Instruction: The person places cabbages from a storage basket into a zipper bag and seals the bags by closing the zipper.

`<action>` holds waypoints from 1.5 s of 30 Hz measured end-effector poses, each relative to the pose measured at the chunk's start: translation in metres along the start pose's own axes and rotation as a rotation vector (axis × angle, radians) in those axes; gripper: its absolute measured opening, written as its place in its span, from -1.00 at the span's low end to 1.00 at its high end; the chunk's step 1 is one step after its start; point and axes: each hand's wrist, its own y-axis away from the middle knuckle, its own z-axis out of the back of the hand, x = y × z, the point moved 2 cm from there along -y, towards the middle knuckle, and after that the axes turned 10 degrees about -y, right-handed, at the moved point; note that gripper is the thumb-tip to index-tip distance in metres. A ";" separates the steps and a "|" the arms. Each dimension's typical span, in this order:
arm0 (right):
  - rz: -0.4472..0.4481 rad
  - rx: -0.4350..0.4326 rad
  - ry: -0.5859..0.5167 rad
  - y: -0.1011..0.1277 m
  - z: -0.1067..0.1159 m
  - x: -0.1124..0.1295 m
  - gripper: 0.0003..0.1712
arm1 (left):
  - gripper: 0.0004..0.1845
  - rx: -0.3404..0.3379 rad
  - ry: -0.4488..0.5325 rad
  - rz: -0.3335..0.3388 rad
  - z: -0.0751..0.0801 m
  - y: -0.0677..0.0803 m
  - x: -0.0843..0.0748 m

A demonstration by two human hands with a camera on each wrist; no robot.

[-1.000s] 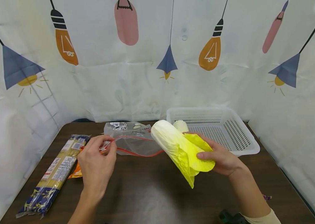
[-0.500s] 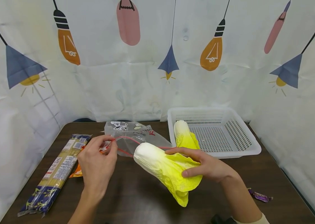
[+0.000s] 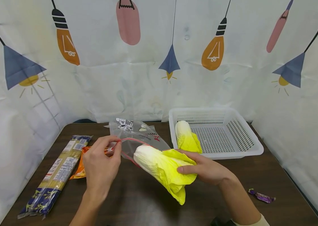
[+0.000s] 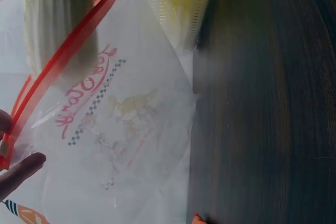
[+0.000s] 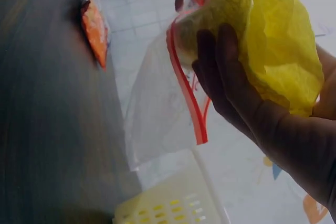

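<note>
Over the table (image 3: 136, 204), head view: we hold a cabbage (image 3: 159, 164) aslant, its white end at the mouth of a clear bag (image 3: 140, 131).
Left hand (image 3: 102, 163): we pinch the bag at one end of its red strip (image 3: 147, 143) between thumb and fingers, likely to steady the mouth and keep its sides parted.
Right hand (image 3: 209, 169): we grip the leafy end, thumb on the near side, which leaves the firm white end free and probably keeps the loose leaves gathered.
Basket (image 3: 256, 150): behind the right hand, with a second cabbage (image 3: 184, 135) at its left side, within easy reach, we judge.
Left of the hands: a long packet (image 3: 60, 172) lies slanted, an orange packet (image 3: 80, 169) beside it, partly hidden by the left hand; both seem out of the way.
Right edge: a purple wrapper (image 3: 262, 196) lies apart from our work.
Red strip, left wrist view: it crosses the white end, which shows through the plastic; we see only the left hand's fingertips at the strip's end.
Leaves, right wrist view: our fingers curl round them, and the white end looks just past the strip; how deep, we cannot tell.
</note>
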 end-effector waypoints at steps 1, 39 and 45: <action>-0.009 -0.018 -0.028 -0.001 0.000 -0.001 -0.31 | -0.93 0.011 0.010 -0.008 0.000 0.000 0.000; 0.314 -0.604 0.362 -0.034 -0.046 -0.017 -0.53 | -0.89 0.194 0.027 -0.031 -0.006 0.003 -0.005; 0.363 -0.647 0.390 -0.040 -0.051 -0.021 -0.48 | -0.86 0.215 0.030 -0.036 -0.007 0.005 -0.005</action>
